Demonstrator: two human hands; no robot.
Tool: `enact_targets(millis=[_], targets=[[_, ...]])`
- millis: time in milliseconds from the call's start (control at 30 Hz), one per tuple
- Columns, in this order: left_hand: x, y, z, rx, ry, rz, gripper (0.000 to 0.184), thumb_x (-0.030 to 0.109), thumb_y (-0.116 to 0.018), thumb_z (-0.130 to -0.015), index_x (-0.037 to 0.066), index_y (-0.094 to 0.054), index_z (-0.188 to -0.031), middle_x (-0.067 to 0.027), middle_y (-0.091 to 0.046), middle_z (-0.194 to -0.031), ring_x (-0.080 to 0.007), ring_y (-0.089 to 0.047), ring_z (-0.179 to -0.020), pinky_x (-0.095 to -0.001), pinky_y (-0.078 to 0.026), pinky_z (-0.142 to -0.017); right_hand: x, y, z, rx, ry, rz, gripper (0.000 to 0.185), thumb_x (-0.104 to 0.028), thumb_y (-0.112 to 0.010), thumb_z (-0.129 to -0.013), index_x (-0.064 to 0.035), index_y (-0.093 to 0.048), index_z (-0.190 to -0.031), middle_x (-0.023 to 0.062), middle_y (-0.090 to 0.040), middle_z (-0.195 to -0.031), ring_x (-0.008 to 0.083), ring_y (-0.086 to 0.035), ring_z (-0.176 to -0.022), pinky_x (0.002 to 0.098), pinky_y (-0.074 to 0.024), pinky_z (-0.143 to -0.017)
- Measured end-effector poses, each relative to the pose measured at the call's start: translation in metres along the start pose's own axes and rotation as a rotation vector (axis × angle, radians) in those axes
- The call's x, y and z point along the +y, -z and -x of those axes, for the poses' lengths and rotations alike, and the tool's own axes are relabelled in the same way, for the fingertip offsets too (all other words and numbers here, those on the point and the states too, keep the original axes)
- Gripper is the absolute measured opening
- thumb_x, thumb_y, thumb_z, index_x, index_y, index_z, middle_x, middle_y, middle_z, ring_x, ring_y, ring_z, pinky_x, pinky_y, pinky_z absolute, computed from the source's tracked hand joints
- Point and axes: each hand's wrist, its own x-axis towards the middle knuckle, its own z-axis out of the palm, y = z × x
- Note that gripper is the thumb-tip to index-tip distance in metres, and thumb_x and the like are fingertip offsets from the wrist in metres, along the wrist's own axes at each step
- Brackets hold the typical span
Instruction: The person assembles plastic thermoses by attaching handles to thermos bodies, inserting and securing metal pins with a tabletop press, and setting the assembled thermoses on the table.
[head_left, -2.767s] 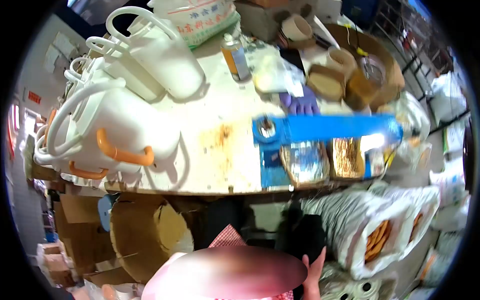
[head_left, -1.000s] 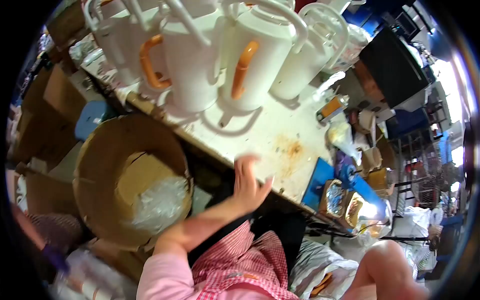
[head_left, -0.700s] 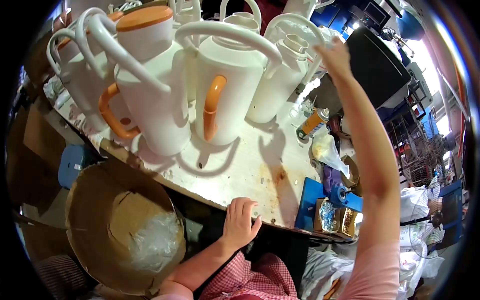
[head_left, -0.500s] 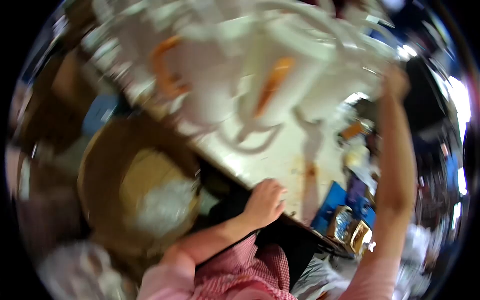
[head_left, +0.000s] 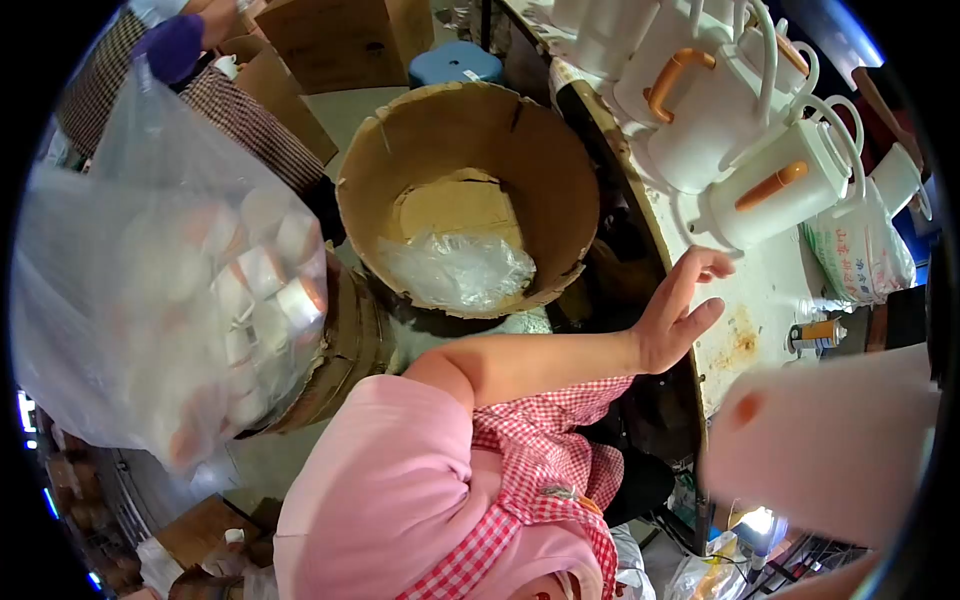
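My left hand (head_left: 680, 312) is open beside the near edge of the worktable, its fingers spread and lightly bent, holding nothing. Past its fingertips, a white jug (head_left: 775, 190) with an orange side grip and a looped white handle stands on the table. Another white jug (head_left: 700, 115) with an orange handle is beside it. At lower right a large white jug-like vessel (head_left: 820, 435) with an orange spot is off the table, blurred by motion. Part of my right forearm (head_left: 840, 580) shows below it. My right hand is out of sight, so its grip cannot be seen.
A round cardboard drum (head_left: 470, 110) with clear plastic inside stands left of the table (head_left: 740, 300). Further left, a clear bag (head_left: 170, 300) holds white and orange parts. A spray can (head_left: 815, 333) lies on the table. Another person's sleeve (head_left: 245, 125) is at upper left.
My view has swung right, so the table and jugs appear further right. My right hand, earlier among the jugs, has left the view. A white vessel now looms at lower right.
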Motion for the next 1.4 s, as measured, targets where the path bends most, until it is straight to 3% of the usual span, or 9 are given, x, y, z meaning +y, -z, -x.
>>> enact_targets(millis=[167, 267, 300, 433, 567, 767, 833, 1033, 1400], targets=[[0.115, 0.004, 0.039, -0.31, -0.034, 0.055, 0.063, 0.051, -0.059, -0.097, 0.001, -0.048, -0.134, -0.0089, -0.058, -0.116, -0.0168, -0.056, -0.11, -0.0362, -0.045, -0.097, 0.035, -0.107, 0.153, -0.608, -0.281, -0.104, 0.022, -0.007, -0.059, -0.089, -0.0043, -0.069, -0.109, -0.0001, -0.065, -0.087, 0.0156, -0.059, -0.074, 0.0309, -0.0495, -0.071], [0.106, 0.018, 0.096, -0.033, 0.738, 0.095, 0.025, 0.025, -0.071, -0.095, 0.0, -0.066, -0.099, -0.0014, -0.065, -0.083, -0.0094, -0.061, -0.072, -0.0267, -0.05, -0.064, -0.018, -0.118, 0.219, -1.047, -0.717, -0.298, 0.055, -0.003, -0.072, -0.086, -0.0009, -0.049, -0.135, 0.0113, -0.064, -0.117, 0.0219, -0.062, -0.112, 0.0329, -0.0493, -0.097], [0.112, 0.037, 0.096, -0.139, 0.863, -0.066, 0.03, 0.029, -0.062, -0.1, 0.0, -0.066, -0.103, -0.0036, -0.065, -0.085, -0.0107, -0.062, -0.077, -0.0297, -0.052, -0.069, -0.001, -0.103, 0.242, -1.095, -0.373, -0.261, 0.067, -0.012, -0.076, -0.086, 0.0006, -0.042, -0.142, 0.0175, -0.055, -0.134, 0.0279, -0.053, -0.128, 0.0382, -0.0418, -0.109], [0.086, 0.115, 0.109, 0.126, 0.792, 0.656, 0.023, 0.029, -0.052, -0.102, 0.007, -0.058, -0.096, 0.0015, -0.043, -0.061, -0.0102, -0.039, -0.051, -0.025, -0.035, -0.051, 0.029, -0.032, 0.344, -1.394, -0.665, -0.214, 0.091, -0.049, -0.068, -0.089, 0.0022, -0.031, -0.153, 0.0251, -0.033, -0.158, 0.0361, -0.033, -0.147, 0.0407, -0.026, -0.122], [0.04, 0.156, 0.113, 0.075, 0.37, -0.987, 0.041, 0.012, -0.06, -0.098, -0.001, -0.044, -0.133, -0.0186, -0.056, -0.119, -0.0249, -0.059, -0.106, -0.0388, -0.048, -0.096, 0.01, -0.005, 0.381, -1.252, -0.672, -0.141, 0.095, -0.061, -0.068, -0.083, -0.0014, -0.038, -0.151, 0.0245, -0.049, -0.146, 0.0401, -0.047, -0.135, 0.0464, -0.0366, -0.114], [0.102, 0.003, 0.094, -1.475, -0.188, -0.949, 0.077, 0.049, -0.08, -0.072, 0.006, -0.059, -0.132, -0.013, -0.056, -0.141, -0.0367, -0.049, -0.132, -0.0573, -0.028, -0.116, 0.037, 0.005, 0.404, -1.085, -0.73, -0.261, 0.082, -0.058, -0.069, -0.083, -0.0067, -0.05, -0.145, 0.0223, -0.06, -0.133, 0.0374, -0.057, -0.122, 0.0471, -0.0427, -0.106], [0.079, -0.014, 0.104, -1.46, -0.532, -1.055, 0.068, 0.044, -0.083, -0.07, 0.009, -0.064, -0.125, -0.009, -0.057, -0.141, -0.0329, -0.049, -0.134, -0.0569, -0.026, -0.117, 0.051, 0.015, 0.406, -0.976, -0.706, -0.178, 0.066, -0.049, -0.071, -0.085, -0.007, -0.059, -0.134, 0.0199, -0.064, -0.125, 0.0351, -0.059, -0.117, 0.046, -0.0454, -0.102], [0.067, -0.058, 0.052, -1.515, -0.216, -0.993, 0.053, 0.039, -0.081, -0.072, 0.009, -0.069, -0.115, -0.0062, -0.064, -0.128, -0.0268, -0.057, -0.116, -0.0511, -0.039, -0.099, 0.126, 0.107, 0.347, 0.031, -0.742, 0.35, 0.008, -0.004, -0.069, -0.088, -0.0016, -0.072, -0.094, 0.012, -0.069, -0.084, 0.0212, -0.067, -0.073, 0.0307, -0.0519, -0.067], [0.057, -0.06, 0.01, -1.568, 0.145, -1.164, 0.059, 0.029, -0.079, -0.076, 0.004, -0.06, -0.126, -0.0183, -0.06, -0.125, -0.0389, -0.053, -0.122, -0.0463, -0.041, -0.107, 0.266, 0.123, 0.327, -0.623, -0.922, 0.878, 0.022, -0.023, -0.065, -0.086, -0.0075, -0.073, -0.099, 0.0185, -0.072, -0.097, 0.0361, -0.069, -0.096, 0.0477, -0.0545, -0.084]])
